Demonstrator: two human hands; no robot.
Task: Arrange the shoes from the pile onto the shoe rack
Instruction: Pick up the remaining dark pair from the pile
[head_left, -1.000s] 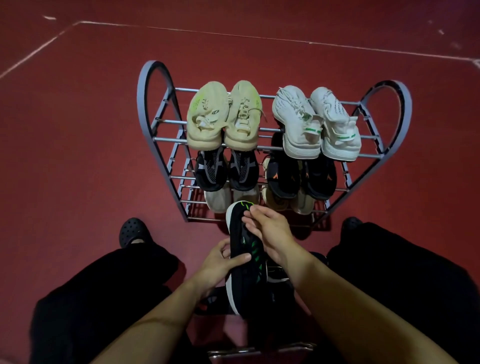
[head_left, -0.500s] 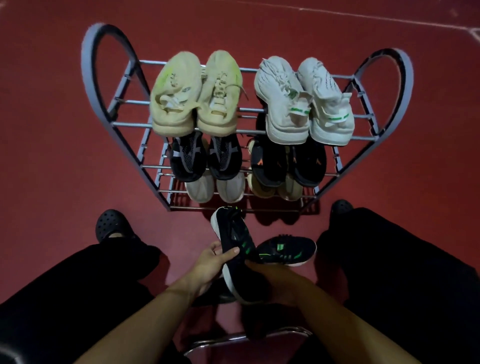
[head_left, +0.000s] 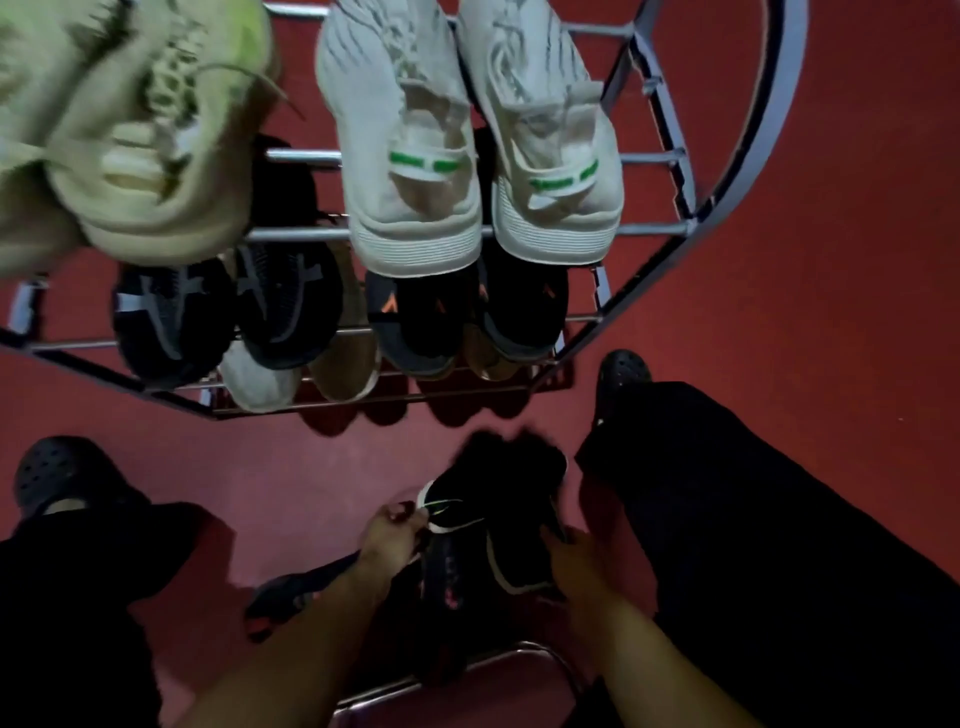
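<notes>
Pinching the white-edged toe of a black green-striped sneaker (head_left: 470, 506), the left hand (head_left: 390, 535) works (blurred) beside the right hand (head_left: 574, 558), whose grip cannot be told, below the grey metal shoe rack (head_left: 727, 171).

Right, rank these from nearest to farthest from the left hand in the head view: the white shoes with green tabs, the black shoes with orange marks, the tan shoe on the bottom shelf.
From the left hand:
1. Tan shoe, bottom shelf.
2. Black shoes with orange marks, middle shelf.
3. White shoes with green tabs, top shelf.

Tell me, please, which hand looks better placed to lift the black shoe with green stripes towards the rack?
Probably the left hand: it already pinches the black shoe with green stripes at its white-edged end. The right hand lies against the blurred dark shoes nearer the body, its grip unclear.
</notes>
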